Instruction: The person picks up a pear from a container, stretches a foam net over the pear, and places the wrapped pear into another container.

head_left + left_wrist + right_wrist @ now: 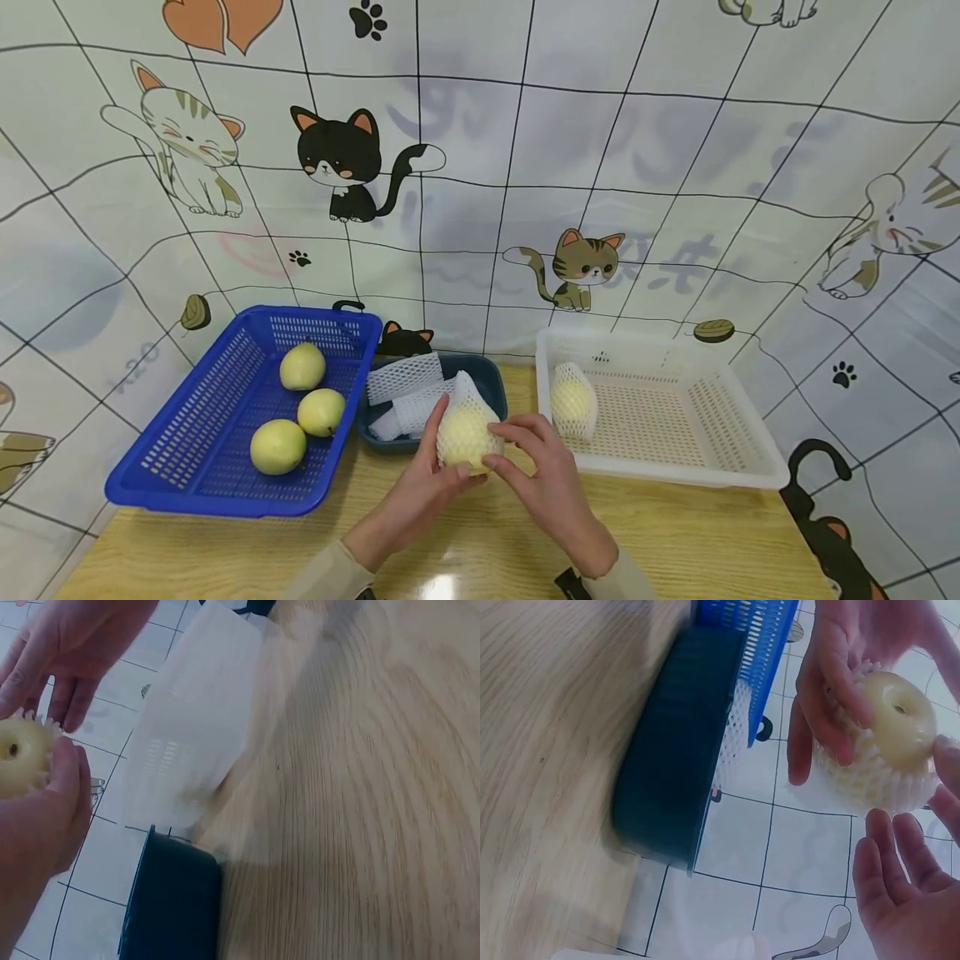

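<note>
My left hand (435, 483) grips a round pale-yellow fruit (904, 720) in a white foam net sleeve (467, 429). The net covers most of the fruit, and its narrow end sticks up; the bare dimpled end shows in both wrist views. On the fruit's right side, the thumb and forefinger of my right hand (551, 479) pinch at the net's edge, the other fingers bent nearby. Behind the hands, a dark teal tub (491, 387) holds several flat foam nets (405, 377). Three bare fruits (277, 447) lie in the blue basket (217, 500) at left.
At the right stands a white plastic basket (675, 471) with one netted fruit (573, 404) at its left end. All the containers rest on a wooden table (465, 558), against a cat-patterned sheet (465, 167) at the back.
</note>
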A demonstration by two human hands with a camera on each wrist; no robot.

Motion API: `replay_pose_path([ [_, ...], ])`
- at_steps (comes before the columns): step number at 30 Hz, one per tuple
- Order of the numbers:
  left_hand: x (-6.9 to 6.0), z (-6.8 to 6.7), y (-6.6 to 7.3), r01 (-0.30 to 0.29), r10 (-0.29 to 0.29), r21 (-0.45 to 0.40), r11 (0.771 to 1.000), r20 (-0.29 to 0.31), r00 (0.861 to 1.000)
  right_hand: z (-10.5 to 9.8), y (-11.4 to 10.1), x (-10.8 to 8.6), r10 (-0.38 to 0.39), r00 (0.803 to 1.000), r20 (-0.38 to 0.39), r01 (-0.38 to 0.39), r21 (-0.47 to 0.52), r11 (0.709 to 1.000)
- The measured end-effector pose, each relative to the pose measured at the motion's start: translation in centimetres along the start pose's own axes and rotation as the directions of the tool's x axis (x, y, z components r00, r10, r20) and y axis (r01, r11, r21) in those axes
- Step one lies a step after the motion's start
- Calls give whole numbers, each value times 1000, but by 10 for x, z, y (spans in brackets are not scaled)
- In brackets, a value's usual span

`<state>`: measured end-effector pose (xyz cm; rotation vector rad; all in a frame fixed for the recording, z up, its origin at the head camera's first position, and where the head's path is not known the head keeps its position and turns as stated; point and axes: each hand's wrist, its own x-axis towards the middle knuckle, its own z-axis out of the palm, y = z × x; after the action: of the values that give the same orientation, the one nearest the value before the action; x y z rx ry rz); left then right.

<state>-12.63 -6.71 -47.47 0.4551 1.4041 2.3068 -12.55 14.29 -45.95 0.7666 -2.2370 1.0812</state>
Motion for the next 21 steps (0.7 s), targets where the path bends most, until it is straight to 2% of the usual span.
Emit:
replay_pose_path([
  [4,2,-4,-4,-45,46,128,991,-7,999,-1,1,0,-7,999,-35,7,-17,1000],
  [8,5,-6,-7,-67,82,210,975,-67,994,-2,1,1,-24,999,-32,25,15,1000],
  [12,5,-4,-7,-97,145,294,951,-147,978,-3,-1,0,-146,989,11,145,72,987],
  [14,5,-2,-8,-116,180,341,933,-160,971,-3,-2,0,-223,974,36,219,89,972],
  [16,5,0,-8,-137,210,377,916,-157,965,-3,-3,-1,-258,964,59,251,104,962],
  [19,4,2,-10,-157,243,417,895,-163,956,-4,-3,-2,-225,969,102,213,118,970],
  [21,4,3,-10,-161,252,417,895,-173,952,-5,-2,-3,-174,976,132,153,155,976],
])
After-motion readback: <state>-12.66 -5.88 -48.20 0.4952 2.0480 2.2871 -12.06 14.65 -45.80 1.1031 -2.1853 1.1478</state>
